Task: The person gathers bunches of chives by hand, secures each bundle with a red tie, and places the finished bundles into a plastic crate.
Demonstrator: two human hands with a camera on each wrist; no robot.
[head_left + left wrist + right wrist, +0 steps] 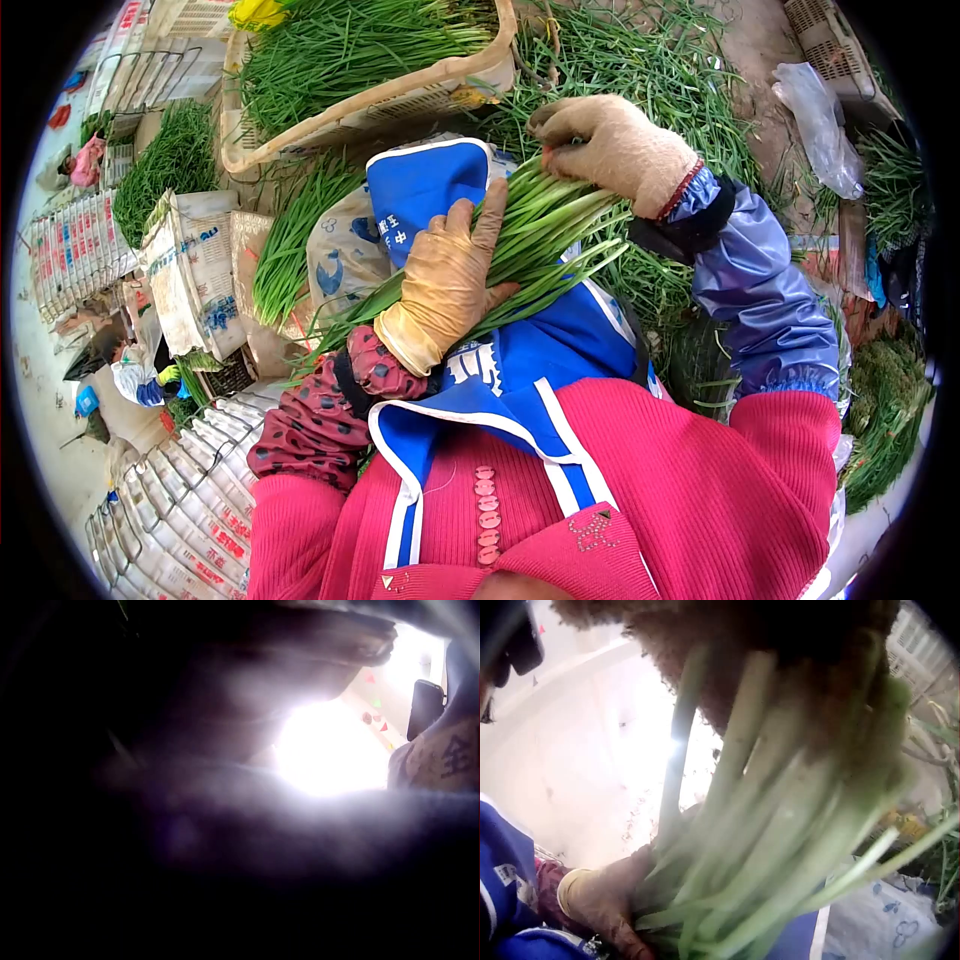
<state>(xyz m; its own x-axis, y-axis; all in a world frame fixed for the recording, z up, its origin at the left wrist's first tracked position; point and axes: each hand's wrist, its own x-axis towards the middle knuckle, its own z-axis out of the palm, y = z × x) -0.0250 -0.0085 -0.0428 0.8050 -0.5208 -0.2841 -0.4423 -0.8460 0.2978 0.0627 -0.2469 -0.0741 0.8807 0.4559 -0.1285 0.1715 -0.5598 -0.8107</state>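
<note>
A bunch of garlic chives lies across the lap, over a blue apron. My left hand, in a yellowish glove, holds the bunch around its middle, the index finger stretched along the leaves. At the pale stalk ends, my right hand wears a fuzzy beige glove, its fingers bent and pinching at stalks. In the right wrist view that fuzzy glove overlaps the tops of the pale stalks, with the left hand below them. The left wrist view is mostly dark and blurred.
Ahead stands a plastic crate full of green chives. Loose leaves cover the ground to the right of it. Cardboard boxes are at left, with another person beyond. A clear plastic bag lies at far right.
</note>
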